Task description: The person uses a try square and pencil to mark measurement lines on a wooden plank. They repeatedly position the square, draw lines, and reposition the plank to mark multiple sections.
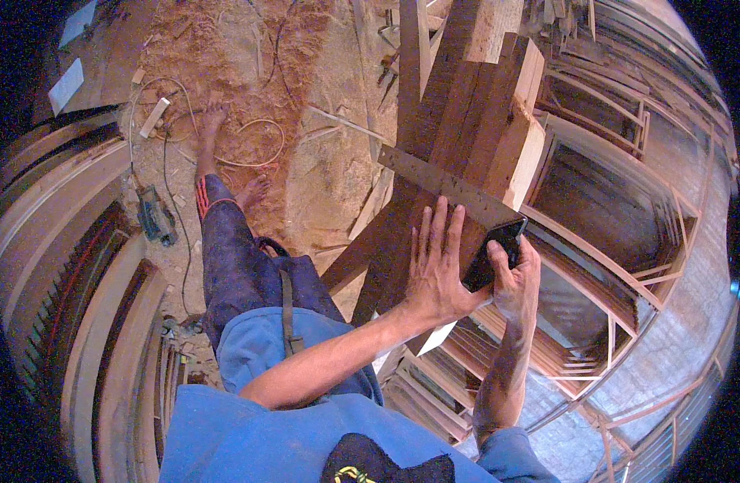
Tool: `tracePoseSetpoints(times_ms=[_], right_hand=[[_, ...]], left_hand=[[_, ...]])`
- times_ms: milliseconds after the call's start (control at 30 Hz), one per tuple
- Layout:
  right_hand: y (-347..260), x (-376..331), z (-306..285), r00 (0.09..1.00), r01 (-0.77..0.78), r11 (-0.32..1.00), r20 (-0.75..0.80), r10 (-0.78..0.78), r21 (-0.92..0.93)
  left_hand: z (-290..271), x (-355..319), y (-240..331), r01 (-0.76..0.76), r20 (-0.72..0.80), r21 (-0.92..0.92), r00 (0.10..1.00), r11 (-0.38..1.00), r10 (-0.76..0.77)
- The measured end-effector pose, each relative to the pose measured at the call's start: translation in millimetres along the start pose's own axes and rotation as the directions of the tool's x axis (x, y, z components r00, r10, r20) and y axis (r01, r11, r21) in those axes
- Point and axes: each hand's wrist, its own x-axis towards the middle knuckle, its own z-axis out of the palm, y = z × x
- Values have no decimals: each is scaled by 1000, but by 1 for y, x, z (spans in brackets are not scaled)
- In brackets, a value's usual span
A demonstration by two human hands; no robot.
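Observation:
A try square lies across a dark brown timber beam, its flat metal blade running over the wood toward the far left. My right hand is closed around the square's black stock, with the thumb pressed on top. Flat on the beam's face rests my left hand, fingers stretched out just below the blade and thumb reaching toward the stock. It grips nothing. Beyond the blade, more thick beams lie side by side, with pale cut faces on their right.
Wooden frames are stacked along the right. Curved-looking boards stand at the left. A dark power tool with a cord lies on the dusty floor, near a small pale block. My bare feet are among cables and shavings.

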Motion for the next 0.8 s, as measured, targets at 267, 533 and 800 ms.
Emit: tracePoseSetpoints(times_ms=[267, 533, 800], right_hand=[[-2, 0, 1, 999, -40, 999, -7, 40, 20], [-1, 0, 1, 1000, 14, 1000, -14, -14, 12], [-2, 0, 3, 1000, 5, 998, -20, -4, 55]], left_hand=[[-2, 0, 2, 11, 18, 9, 1000, 1000, -11], [-1, 0, 0, 0, 5, 11, 1000, 1000, 0], [-3, 0, 1, -9, -17, -1, 1000, 1000, 9]])
